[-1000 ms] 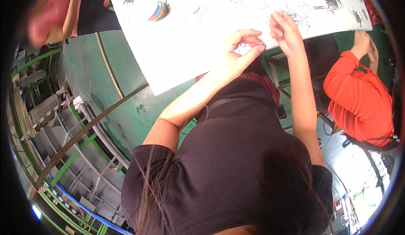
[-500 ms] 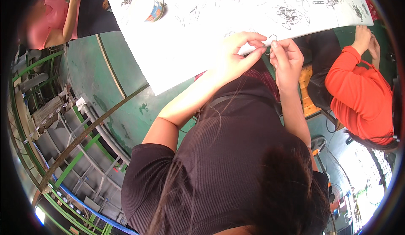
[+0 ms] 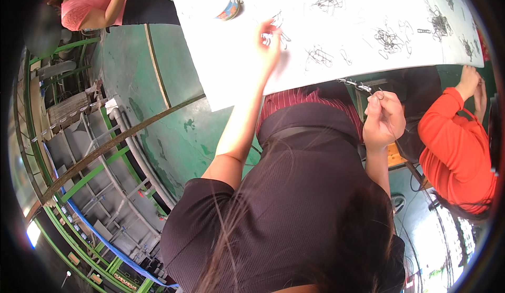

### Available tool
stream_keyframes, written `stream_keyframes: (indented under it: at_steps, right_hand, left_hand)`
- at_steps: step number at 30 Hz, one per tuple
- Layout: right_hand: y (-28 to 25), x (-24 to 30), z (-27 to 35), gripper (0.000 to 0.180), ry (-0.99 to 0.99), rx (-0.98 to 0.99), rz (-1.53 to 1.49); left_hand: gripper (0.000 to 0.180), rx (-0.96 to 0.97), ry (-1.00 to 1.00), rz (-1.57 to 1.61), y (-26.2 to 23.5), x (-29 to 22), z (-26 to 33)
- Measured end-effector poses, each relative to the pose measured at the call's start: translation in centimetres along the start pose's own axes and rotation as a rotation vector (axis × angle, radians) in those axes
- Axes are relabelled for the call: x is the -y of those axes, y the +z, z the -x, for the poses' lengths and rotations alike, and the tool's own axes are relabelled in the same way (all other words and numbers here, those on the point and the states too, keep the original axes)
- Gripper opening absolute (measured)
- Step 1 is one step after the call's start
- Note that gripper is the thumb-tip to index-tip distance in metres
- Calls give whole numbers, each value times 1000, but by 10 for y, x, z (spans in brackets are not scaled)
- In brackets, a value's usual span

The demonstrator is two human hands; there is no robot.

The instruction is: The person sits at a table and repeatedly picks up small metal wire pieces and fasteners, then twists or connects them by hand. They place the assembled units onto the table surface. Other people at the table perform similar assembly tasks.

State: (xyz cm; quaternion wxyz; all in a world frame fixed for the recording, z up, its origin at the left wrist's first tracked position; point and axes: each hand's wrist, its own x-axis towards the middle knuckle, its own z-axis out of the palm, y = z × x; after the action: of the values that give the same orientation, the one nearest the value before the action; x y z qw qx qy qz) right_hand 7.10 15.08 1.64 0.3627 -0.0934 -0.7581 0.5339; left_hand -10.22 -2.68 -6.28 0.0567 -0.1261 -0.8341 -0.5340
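My left hand [image 3: 267, 48] reaches over the white tabletop [image 3: 226, 77], fingers bent and apart, above a small cluster of dark wire links [image 3: 284, 39]. Some of these links show between the fingers, which look washed out by glare. Off the front edge of the table, my right hand [image 3: 385, 118] is closed in a pinch on a thin, curved wire ring [image 3: 380, 94]. A short chain of metal links [image 3: 357, 85] stretches from those fingertips toward the table edge. Whether the chain hangs from the ring is too small to make out.
Several loose heaps of dark wire links [image 3: 388, 40] lie across the table. A small patterned cup [image 3: 230, 8] is at the far left. A person in an orange top [image 3: 455, 140] sits to my right; another in pink [image 3: 94, 3] is at far left. Green-and-grey metal framing [image 3: 113, 172] stands left.
My hands were together at the table edge and have parted. The left moved out over the tabletop to the links; the right drew back toward me and right, and the chain shows beside it.
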Motion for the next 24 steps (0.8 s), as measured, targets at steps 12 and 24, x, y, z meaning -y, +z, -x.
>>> stream_keyframes:
  at_steps: [12, 24]
  right_hand:
    - [-13, -4, -8, 10, 78, 2, 13]
    - [-9, -6, -10, 8, 51, 133, 89]
  left_hand:
    - [15, 104, -232, -300, -29, 36, -18]
    - [9, 679, -580, 836, 41, -119, 26]
